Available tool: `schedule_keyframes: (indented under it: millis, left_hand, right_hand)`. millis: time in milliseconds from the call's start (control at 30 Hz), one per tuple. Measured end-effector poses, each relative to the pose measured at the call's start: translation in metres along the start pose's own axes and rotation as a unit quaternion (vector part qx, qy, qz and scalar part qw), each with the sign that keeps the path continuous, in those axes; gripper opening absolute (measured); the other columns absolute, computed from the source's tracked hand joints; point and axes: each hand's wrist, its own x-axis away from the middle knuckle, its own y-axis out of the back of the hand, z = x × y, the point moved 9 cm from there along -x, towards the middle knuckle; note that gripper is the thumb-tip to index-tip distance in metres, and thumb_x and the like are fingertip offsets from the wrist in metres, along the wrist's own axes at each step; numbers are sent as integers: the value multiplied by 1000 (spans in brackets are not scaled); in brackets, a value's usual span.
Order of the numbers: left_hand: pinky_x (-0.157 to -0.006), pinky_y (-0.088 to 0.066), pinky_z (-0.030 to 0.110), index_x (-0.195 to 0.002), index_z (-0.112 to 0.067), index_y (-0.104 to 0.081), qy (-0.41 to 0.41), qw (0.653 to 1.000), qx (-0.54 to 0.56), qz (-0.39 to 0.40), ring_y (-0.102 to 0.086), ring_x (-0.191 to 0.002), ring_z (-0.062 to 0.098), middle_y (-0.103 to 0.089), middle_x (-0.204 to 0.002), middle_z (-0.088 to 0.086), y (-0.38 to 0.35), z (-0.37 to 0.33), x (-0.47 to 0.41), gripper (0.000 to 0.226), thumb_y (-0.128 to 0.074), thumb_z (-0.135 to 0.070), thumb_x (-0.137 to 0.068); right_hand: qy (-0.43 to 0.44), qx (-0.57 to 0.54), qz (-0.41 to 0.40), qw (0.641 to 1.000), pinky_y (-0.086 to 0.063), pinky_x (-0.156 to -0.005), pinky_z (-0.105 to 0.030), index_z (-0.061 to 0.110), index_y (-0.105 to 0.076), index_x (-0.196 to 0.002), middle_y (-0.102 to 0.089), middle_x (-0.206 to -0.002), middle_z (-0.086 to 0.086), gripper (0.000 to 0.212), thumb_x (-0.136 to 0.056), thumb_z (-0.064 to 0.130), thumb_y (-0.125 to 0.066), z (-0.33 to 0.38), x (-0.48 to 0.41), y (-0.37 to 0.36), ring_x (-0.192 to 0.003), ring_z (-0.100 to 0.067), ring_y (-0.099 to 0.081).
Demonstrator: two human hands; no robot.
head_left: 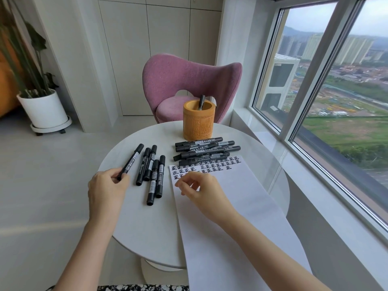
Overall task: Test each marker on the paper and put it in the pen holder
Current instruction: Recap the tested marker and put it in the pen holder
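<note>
Left grip [108, 185] is clamped on the near end of 1 black marker [131, 160], its far end angled away. Right grip [199, 190] hovers loose and empty over the paper [241, 206], probably poised to uncap. 4 loose markers [152, 171] lie just right of the held one. The marker pile [206, 151] sits far right, touching the bamboo pen holder [198, 124].

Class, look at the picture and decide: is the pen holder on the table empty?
No, one black marker stands inside the pen holder, its top poking above the rim.
</note>
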Motion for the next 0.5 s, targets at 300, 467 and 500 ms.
schedule_keyframes:
  millis: [300,467,500]
  left_hand:
    - [-68,-41,8,-96,-16,-71,-98,989,102,52,-60,-69,3,-64,-85,-4,-1,-52,31,18,-66,-8,-81]
    - [-61,-44,8,-91,-19,-72,-154,961,164,157,-59,-70,10,-65,-83,-4,-19,-90,66,15,-68,-8,-81]
    - [-61,-45,10,-90,-21,-72,-160,955,175,178,-59,-71,10,-65,-83,-5,-23,-95,70,11,-70,-15,-80]
  right_hand:
    - [103,93,-49,989,-47,-68,-31,36,-32,-145,-55,-84,13,63,-91,15,-57,22,1,10,-68,-11,-52]
    - [138,201,-125,962,-43,-59,-31,30,-53,-131,-55,-95,6,45,-88,22,-64,32,1,22,-71,-4,-40]
    - [127,202,-138,961,-42,-60,-30,26,-59,-121,-56,-92,7,36,-87,22,-65,30,2,27,-71,-3,-40]
